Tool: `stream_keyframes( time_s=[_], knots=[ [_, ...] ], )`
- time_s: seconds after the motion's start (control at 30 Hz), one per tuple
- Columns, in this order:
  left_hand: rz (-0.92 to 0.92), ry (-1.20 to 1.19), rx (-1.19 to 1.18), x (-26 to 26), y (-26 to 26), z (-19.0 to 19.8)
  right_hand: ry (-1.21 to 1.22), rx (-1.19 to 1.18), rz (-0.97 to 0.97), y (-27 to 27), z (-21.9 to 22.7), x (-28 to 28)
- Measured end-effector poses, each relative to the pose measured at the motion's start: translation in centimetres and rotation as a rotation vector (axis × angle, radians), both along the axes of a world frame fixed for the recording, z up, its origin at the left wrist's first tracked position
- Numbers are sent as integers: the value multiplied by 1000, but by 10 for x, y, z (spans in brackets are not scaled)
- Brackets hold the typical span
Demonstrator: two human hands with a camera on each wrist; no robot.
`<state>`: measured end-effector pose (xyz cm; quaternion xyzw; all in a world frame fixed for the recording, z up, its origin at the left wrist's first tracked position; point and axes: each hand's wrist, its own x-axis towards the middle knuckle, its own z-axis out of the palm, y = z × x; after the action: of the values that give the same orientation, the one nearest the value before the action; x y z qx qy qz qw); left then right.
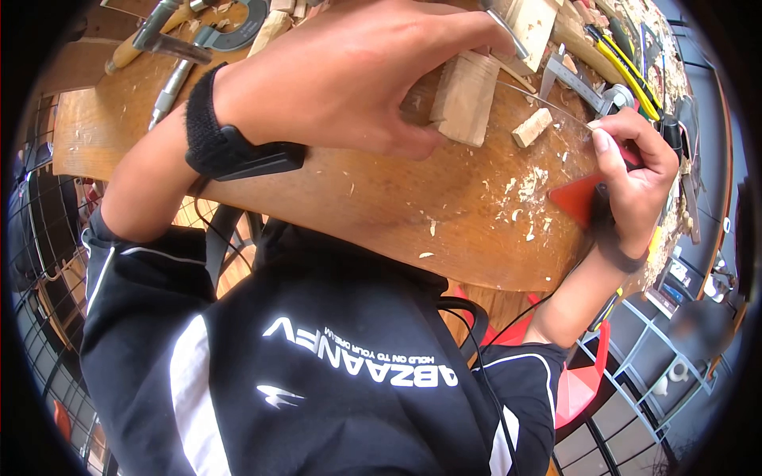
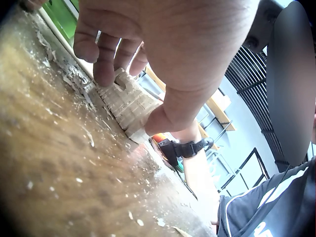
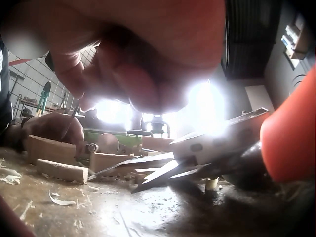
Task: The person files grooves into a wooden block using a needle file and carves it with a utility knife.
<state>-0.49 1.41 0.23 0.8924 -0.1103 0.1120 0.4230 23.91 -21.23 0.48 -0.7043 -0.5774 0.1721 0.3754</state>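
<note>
My left hand [image 1: 325,87] reaches over a light wooden block [image 1: 467,103] standing on the table, thumb at its near side and fingers beyond it. In the left wrist view, the thumb and fingertips hold the notched block [image 2: 129,106] from opposite sides. Off to the right, my right hand [image 1: 637,159] pinches one end of a thin metal rod [image 1: 548,103] between thumb and index finger. The rod slants toward the block; its kind cannot be told. Between the block and the right hand lies a small wooden piece [image 1: 532,127].
Wood shavings [image 1: 528,194] lie on the brown table [image 1: 357,190]. An orange-red flat piece [image 1: 575,198] is beside the right hand. A caliper [image 1: 575,82], a yellow-handled tool [image 1: 631,71], and more wood pieces [image 1: 540,24] crowd the far side. A micrometer [image 1: 238,32] lies at far left.
</note>
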Motion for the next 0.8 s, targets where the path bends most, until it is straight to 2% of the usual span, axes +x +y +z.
stream_keyframes(
  time_s=[0.07,0.1,0.17,0.2,0.27,0.4,0.57,0.63,0.8],
  knots=[
    [57,291,5,2,-7,23,19,26,-7,0,-2,0],
    [58,290,5,2,-4,17,19,27,-5,0,-2,-1],
    [0,112,-63,0,2,-6,31,17,-27,1,-2,-4],
    [6,108,-58,0,-3,-15,27,23,-21,1,-2,-3],
    [241,-35,71,4,-11,-31,-20,12,14,3,-2,-2],
    [238,-7,54,3,-12,-29,30,-14,-20,6,-2,-12],
    [239,-57,67,4,-11,-33,-80,-43,25,12,-2,-18],
    [233,-58,66,4,-11,-33,-13,61,-88,11,-4,-21],
    [246,-42,48,4,-11,-34,23,59,-13,8,-6,-10]
  ],
)
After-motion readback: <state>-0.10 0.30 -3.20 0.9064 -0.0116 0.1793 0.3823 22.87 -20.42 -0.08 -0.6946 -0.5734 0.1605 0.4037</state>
